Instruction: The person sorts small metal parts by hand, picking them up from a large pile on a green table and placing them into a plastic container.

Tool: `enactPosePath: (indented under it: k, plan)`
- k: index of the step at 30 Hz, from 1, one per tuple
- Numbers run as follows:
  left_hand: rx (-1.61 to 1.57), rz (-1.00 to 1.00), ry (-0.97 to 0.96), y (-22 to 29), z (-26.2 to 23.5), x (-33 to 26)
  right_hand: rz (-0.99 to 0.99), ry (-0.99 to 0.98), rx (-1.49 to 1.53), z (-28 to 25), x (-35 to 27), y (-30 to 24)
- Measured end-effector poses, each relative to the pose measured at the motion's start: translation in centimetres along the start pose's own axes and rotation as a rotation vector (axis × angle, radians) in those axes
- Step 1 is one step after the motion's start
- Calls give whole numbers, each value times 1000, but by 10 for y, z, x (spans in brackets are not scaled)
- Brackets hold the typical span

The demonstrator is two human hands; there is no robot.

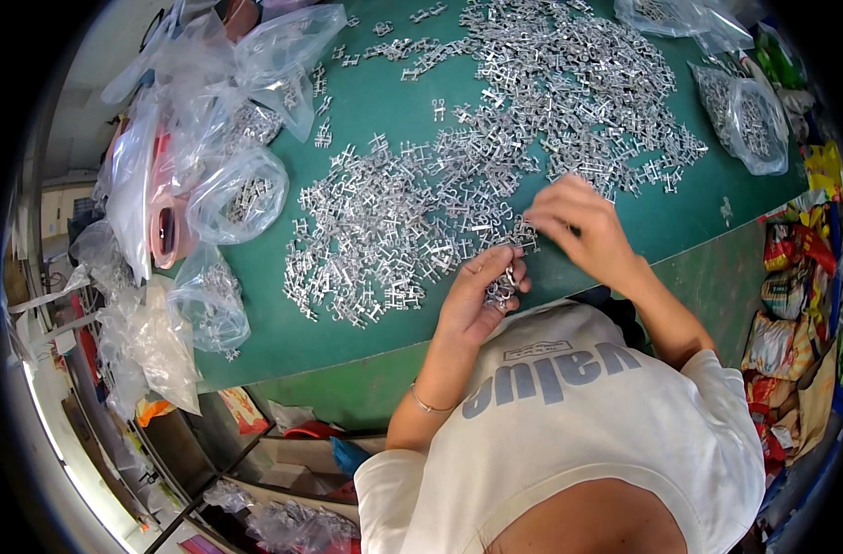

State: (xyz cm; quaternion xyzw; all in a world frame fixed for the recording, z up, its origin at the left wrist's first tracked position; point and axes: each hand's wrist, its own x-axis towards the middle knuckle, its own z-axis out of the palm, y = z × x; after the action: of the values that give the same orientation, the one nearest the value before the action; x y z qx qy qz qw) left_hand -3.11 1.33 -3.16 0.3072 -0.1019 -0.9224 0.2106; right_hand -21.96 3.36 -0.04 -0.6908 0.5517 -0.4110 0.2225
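My left hand (484, 288) is curled at the table's near edge, palm turned up, around several small silver metal fittings (501, 290). Its thumb and fingertips press near another fitting (527, 234). Just right of it, my right hand (583, 226) hovers with bent fingers smeared by motion; whether anything is between them is unclear. Beyond both hands, a loose heap of the same small metal fittings (375, 231) spreads over the green table (384, 106). A larger, denser heap (592, 83) joins it at the far right.
Clear plastic bags (236, 196) of fittings crowd the table's left side, around a pink container (167, 222). Another filled bag (749, 125) lies at the right edge. Colourful packages (786, 295) are stacked beyond it. Below the left near edge stands a shelf (301, 452) with bags.
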Motion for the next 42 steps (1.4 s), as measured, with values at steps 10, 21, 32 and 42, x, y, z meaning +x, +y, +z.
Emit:
enactPosePath:
  k: [10, 21, 32, 42]
  plan:
    - [2, 56, 44, -12, -4, -18, 128, -48, -465, 37, 12, 4]
    - [42, 156, 170, -10, 3, -22, 77, 109, -295, 5, 14, 6]
    - [110, 324, 329, -8, 5, -21, 236, 137, -36, -4, 17, 8]
    - [1967, 759, 557, 9, 13, -2, 807, -143, 1140, 6, -3, 8]
